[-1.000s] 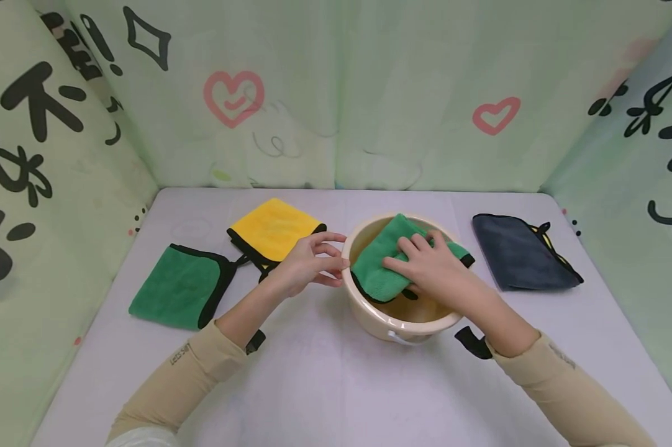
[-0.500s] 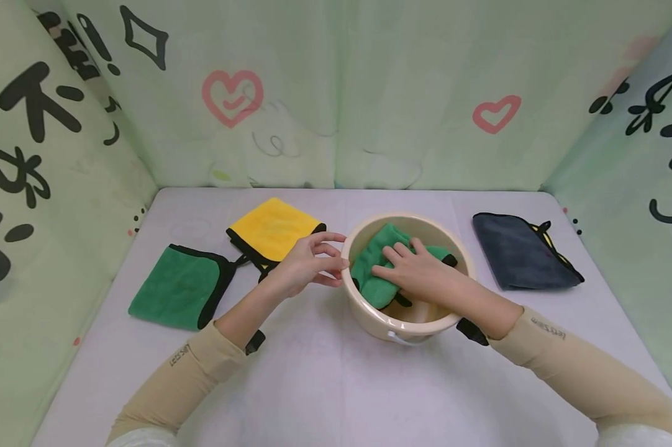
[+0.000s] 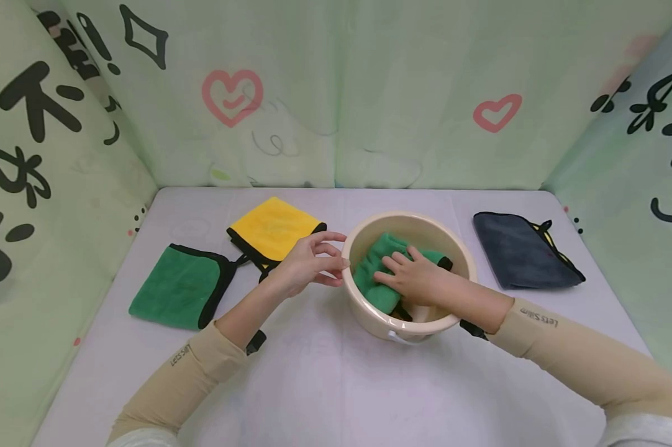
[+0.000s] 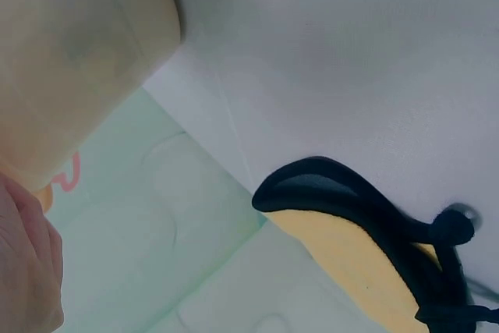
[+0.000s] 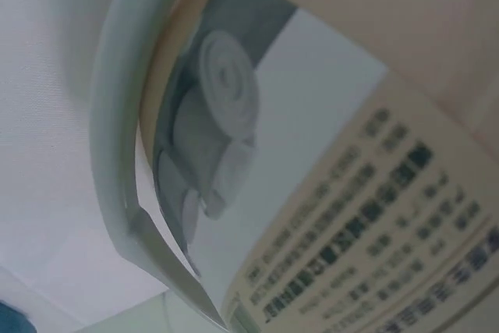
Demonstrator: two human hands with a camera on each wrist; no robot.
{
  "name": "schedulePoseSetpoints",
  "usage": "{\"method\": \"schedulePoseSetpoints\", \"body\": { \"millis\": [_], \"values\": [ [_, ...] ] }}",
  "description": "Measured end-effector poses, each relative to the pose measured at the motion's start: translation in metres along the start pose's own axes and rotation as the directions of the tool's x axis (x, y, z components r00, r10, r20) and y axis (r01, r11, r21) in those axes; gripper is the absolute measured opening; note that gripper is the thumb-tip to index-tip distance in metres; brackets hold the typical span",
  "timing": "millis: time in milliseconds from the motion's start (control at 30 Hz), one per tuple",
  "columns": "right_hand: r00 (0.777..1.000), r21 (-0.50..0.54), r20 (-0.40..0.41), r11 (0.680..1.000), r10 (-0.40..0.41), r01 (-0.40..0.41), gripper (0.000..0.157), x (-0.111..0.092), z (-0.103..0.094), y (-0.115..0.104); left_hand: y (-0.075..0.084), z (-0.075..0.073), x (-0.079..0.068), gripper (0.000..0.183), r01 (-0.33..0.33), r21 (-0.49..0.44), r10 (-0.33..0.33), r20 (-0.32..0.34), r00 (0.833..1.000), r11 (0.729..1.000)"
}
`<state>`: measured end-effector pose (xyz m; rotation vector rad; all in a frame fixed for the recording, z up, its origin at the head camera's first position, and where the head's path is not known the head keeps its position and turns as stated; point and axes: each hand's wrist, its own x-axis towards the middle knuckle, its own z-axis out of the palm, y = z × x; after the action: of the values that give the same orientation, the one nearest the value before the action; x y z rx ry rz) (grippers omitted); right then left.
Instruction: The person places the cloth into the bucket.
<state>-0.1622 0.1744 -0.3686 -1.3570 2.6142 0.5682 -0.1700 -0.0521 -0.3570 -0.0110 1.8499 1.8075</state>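
Note:
Inside the cream bucket [image 3: 361, 301], a rumpled green cloth [image 3: 383, 295] with black trim lies low, below the rim. My right hand [image 3: 411, 276] reaches over the rim and grips the cloth from above, fingers bent into its folds. At the bucket's left edge, my left hand [image 3: 310, 264] holds the rim with its fingertips. The left wrist view shows part of that hand [image 4: 27, 263] beside the bucket wall [image 4: 86, 52]. In the right wrist view, the bucket's printed label [image 5: 312, 138] and pale handle [image 5: 117, 138] fill the picture, with the hand itself out of sight.
Left of the bucket lie a second green cloth [image 3: 174, 288] and a yellow cloth [image 3: 274, 230], both folded and black-edged. A dark grey folded cloth [image 3: 520, 254] lies at the right. Printed curtains [image 3: 336, 93] enclose the white table [image 3: 313, 385] at the back and sides.
My right hand has lowered the green cloth deeper into the bucket, moving slightly left and bringing the forearm over the rim. My left hand has stayed at the rim.

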Motion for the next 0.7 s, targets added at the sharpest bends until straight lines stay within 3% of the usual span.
{"method": "schedulePoseSetpoints", "body": {
  "millis": [200, 400, 700],
  "values": [
    [1.000, -0.019, 0.010, 1.000, -0.015, 0.016, 0.033, -0.0018, -0.0003, -0.0009, 0.0004, 0.0005, -0.0005, 0.048, 0.005, 0.004, -0.005, -0.009, 1.000, 1.000],
    [1.000, -0.008, 0.028, 1.000, -0.012, 0.013, 0.042, -0.0020, -0.0014, -0.0001, 0.0000, 0.0009, -0.0002, 0.047, 0.009, 0.007, -0.009, -0.016, 1.000, 1.000],
    [0.997, 0.080, -0.062, 0.996, 0.044, -0.039, 0.057, -0.0018, -0.0011, 0.0047, -0.0029, -0.0004, 0.0012, 0.048, -0.003, -0.003, 0.003, -0.008, 1.000, 1.000]
  ]
}}
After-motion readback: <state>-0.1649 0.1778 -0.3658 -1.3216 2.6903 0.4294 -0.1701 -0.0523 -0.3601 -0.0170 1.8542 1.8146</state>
